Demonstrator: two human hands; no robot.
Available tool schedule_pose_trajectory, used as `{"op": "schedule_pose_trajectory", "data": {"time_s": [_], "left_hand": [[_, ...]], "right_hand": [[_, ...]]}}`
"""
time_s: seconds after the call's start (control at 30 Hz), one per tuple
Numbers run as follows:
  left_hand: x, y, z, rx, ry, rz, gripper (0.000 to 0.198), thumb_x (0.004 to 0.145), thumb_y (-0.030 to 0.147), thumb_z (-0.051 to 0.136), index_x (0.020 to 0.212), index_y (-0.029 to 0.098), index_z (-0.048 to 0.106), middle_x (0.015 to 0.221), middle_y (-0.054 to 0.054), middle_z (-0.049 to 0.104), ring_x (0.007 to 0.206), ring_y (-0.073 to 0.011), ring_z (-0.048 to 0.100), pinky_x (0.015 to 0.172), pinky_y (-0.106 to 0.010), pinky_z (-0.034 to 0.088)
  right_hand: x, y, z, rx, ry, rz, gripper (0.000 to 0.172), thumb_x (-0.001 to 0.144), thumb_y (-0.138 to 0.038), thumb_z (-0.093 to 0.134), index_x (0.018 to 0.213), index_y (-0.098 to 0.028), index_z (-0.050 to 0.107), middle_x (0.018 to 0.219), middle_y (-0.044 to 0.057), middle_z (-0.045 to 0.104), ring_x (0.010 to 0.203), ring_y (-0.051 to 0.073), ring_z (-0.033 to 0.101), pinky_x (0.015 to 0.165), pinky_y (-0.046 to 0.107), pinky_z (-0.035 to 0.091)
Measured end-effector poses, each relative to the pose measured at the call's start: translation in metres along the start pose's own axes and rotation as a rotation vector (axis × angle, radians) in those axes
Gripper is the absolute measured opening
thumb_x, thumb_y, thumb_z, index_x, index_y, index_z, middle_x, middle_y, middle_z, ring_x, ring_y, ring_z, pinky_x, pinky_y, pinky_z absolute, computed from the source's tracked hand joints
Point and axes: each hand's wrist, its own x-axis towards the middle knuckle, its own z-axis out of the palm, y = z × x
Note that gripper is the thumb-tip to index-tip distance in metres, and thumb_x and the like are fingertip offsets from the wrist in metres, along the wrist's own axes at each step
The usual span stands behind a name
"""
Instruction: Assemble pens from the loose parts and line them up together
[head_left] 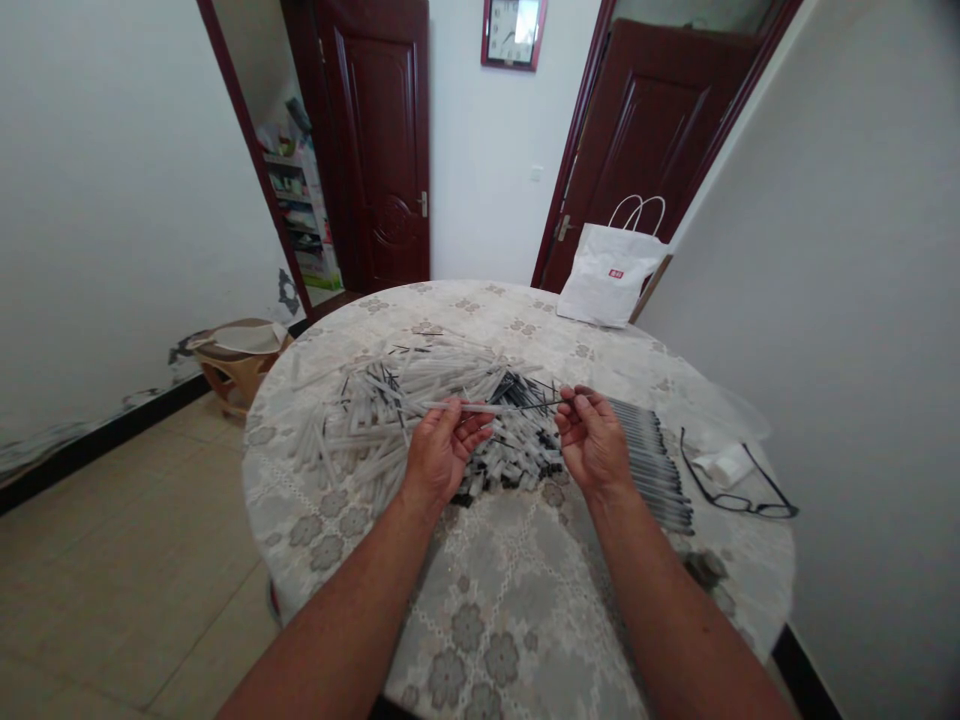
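My left hand (444, 447) is closed around a clear pen barrel (465, 406), held level above the table. My right hand (592, 437) pinches a thin dark refill (534, 405) whose tip points into the barrel's open end. Under both hands lies a heap of clear barrels (375, 425) and a pile of small black pen parts (510, 460). A neat row of assembled pens (652, 460) lies just right of my right hand.
The round table (487, 600) has a floral cloth. Black-framed glasses (739, 490) and a clear plastic bag (720, 420) lie at the right edge. A white paper bag (611, 270) stands at the far side. A low stool (240, 360) sits on the floor left.
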Motion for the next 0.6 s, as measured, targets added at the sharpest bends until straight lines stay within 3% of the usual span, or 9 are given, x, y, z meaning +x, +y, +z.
{"op": "schedule_pose_trajectory", "data": {"time_s": [0.37,0.6], "left_hand": [[0.001,-0.003,-0.001,0.011,-0.022,0.007,0.030,0.082,0.034,0.080,0.099,0.015,0.063,0.094,-0.008,0.077,0.084,-0.0215,0.077,0.073,-0.031,0.063],[0.003,-0.005,-0.003,0.021,0.011,0.057,0.033,0.080,0.033,0.082,0.102,0.015,0.065,0.094,-0.008,0.077,0.086,-0.0211,0.077,0.073,-0.031,0.063]], "right_hand": [[-0.003,0.006,0.002,-0.020,-0.040,-0.008,0.022,0.080,-0.022,0.081,0.097,-0.021,0.068,0.095,-0.001,0.077,0.074,0.008,0.072,0.065,0.018,0.062],[-0.007,0.012,0.000,-0.071,-0.084,-0.026,0.016,0.084,-0.028,0.077,0.097,-0.020,0.072,0.100,0.004,0.078,0.081,0.013,0.074,0.067,0.023,0.062]]}}
